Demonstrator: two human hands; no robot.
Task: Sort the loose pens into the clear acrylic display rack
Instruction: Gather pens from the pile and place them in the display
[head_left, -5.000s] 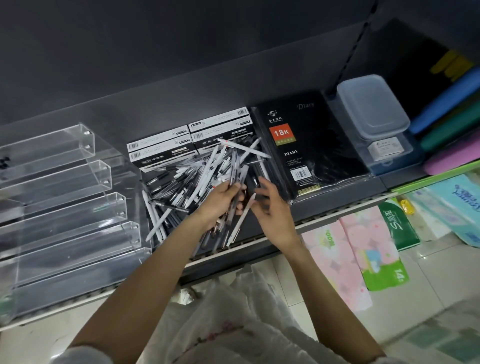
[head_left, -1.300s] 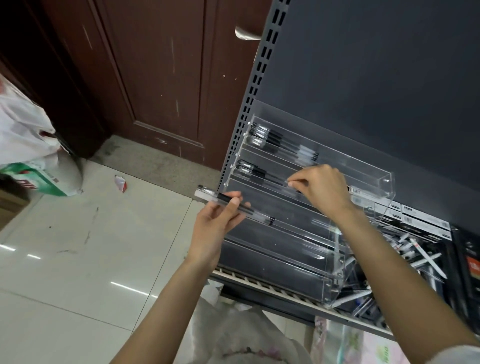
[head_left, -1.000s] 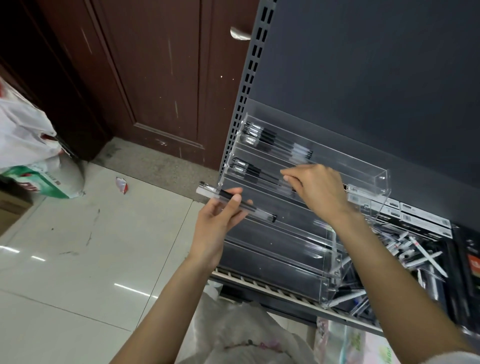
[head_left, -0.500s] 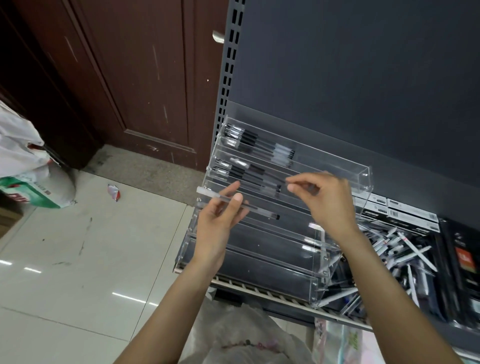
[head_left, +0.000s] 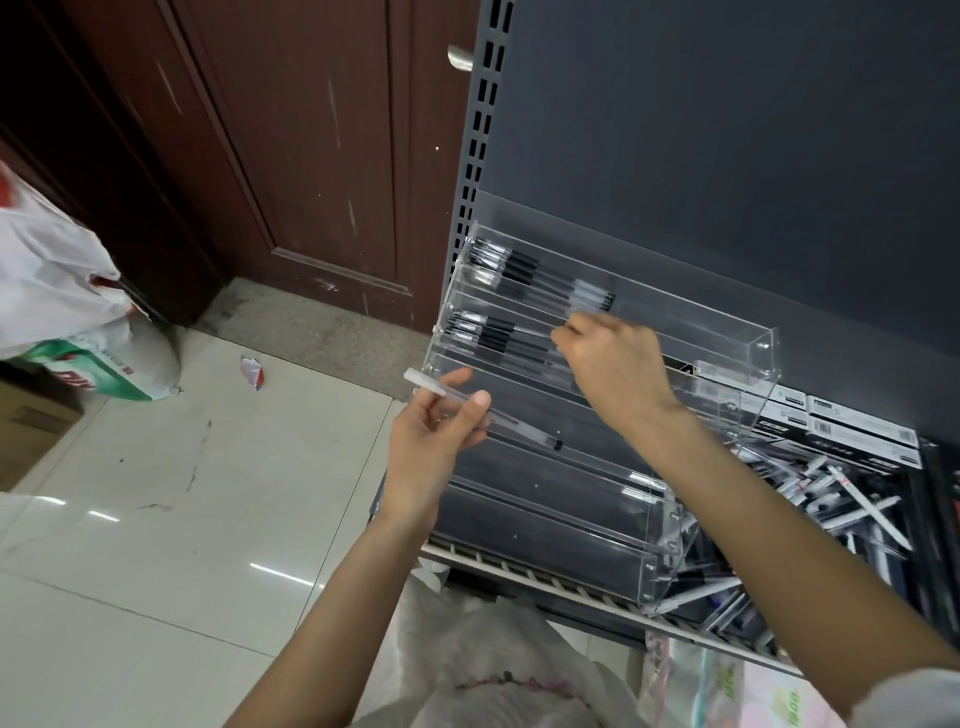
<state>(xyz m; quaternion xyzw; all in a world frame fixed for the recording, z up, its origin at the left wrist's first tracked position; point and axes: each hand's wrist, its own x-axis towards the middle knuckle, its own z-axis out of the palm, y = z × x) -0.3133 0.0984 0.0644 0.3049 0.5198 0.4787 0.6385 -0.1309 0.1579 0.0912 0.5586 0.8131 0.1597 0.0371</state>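
The clear acrylic rack (head_left: 727, 338) stands in stepped tiers on the dark shelf. Its top tier holds several black-and-clear pens (head_left: 540, 280), and the second tier holds more pens (head_left: 488, 335). My left hand (head_left: 431, 447) hovers in front of the third tier and pinches one clear pen (head_left: 519, 428) between thumb and fingers. My right hand (head_left: 613, 369) reaches over the second tier with its fingertips pinched on a thin pen (head_left: 540, 330), blurred by motion. The loose pen pile (head_left: 831, 499) lies on the shelf right of the rack, partly behind my right forearm.
Boxed pens (head_left: 852, 423) lie behind the loose pile. The slotted shelf upright (head_left: 475, 135) borders the rack's left side, with a brown door (head_left: 291, 156) beyond. A white plastic bag (head_left: 67, 312) sits on the tiled floor. Another white bag (head_left: 493, 670) hangs below my arms.
My right hand lifted off the second tier, met my left hand, and has gone back down to the second tier pinching a pen. My left hand's bundle has thinned to one pen.
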